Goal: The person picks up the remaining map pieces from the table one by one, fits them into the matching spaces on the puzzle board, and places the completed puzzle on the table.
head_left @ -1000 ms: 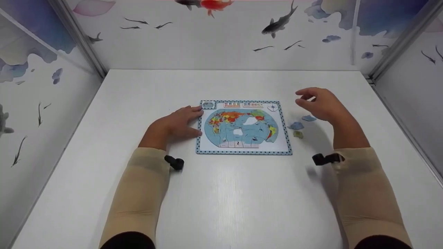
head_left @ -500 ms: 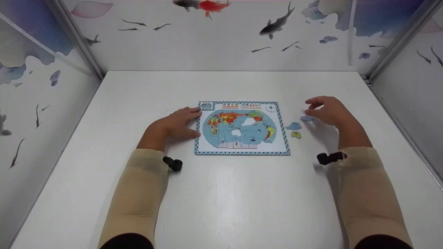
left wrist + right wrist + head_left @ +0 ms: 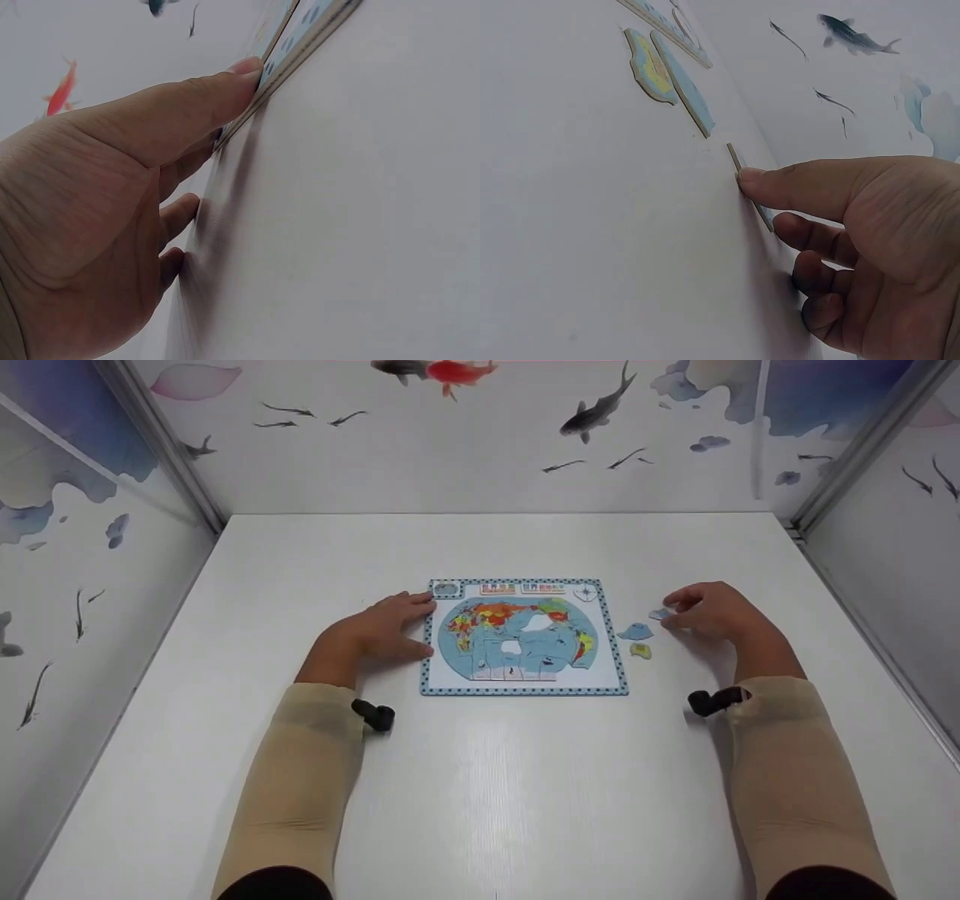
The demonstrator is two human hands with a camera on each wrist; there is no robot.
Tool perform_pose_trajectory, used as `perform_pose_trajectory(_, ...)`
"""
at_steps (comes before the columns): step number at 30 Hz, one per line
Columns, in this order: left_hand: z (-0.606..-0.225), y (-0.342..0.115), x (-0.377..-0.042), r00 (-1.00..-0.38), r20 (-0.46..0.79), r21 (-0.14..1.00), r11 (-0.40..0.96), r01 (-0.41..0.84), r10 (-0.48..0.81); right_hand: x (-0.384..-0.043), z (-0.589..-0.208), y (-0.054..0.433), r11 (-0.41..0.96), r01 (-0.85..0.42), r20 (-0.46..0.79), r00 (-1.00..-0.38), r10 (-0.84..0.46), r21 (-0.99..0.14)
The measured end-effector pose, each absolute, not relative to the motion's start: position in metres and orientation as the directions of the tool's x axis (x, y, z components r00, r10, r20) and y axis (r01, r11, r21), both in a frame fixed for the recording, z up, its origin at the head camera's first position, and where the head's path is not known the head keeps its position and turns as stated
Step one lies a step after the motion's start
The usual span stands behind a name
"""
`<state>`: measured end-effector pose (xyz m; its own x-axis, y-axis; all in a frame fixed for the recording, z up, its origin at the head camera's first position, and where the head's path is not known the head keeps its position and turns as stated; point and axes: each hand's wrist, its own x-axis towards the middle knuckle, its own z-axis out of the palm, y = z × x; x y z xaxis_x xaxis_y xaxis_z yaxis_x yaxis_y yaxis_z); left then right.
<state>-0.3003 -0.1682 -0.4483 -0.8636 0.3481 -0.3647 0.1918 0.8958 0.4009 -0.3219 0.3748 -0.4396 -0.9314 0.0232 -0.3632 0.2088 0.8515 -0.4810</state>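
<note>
A world-map jigsaw puzzle board (image 3: 457, 682) with a blue dotted border lies flat on the table, with two white gaps within the map. My left hand (image 3: 379, 626) rests at its left edge, thumb and fingers extended; the left wrist view shows the thumb (image 3: 225, 94) against the board's side. To the right of the board, my right hand (image 3: 712, 615) pinches a small blue puzzle piece (image 3: 658, 614) at the tabletop, its thumb (image 3: 780, 184) on the near edge. The index fingertip's contact is partly hidden behind the piece.
Between the board and my right hand lie another blue puzzle piece (image 3: 636, 631) and a yellow-green piece (image 3: 640, 651). White panels printed with fish (image 3: 596, 416) stand behind the table (image 3: 480, 795) and along both sides.
My right hand has come down from above the loose pieces, first shifting right, and its fingertips now meet the farthest blue piece. The left hand stays at the board's edge.
</note>
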Motion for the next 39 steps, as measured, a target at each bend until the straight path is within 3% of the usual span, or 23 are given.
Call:
perform_pose_trajectory(26, -0.453, -0.169, -0.302, -0.87, -0.357, 0.392, 0.9, 0.189, 0.339, -0.322, -0.439, 0.367, 0.844, 0.196, -0.339, -0.941, 0.018, -0.5)
perform_pose_trajectory(39, -0.451, -0.171, -0.301, -0.862, -0.36, 0.407, 0.892, 0.198, 0.356, -0.318, -0.423, 0.331, 0.873, 0.056, -0.302, -0.947, -0.107, -0.485)
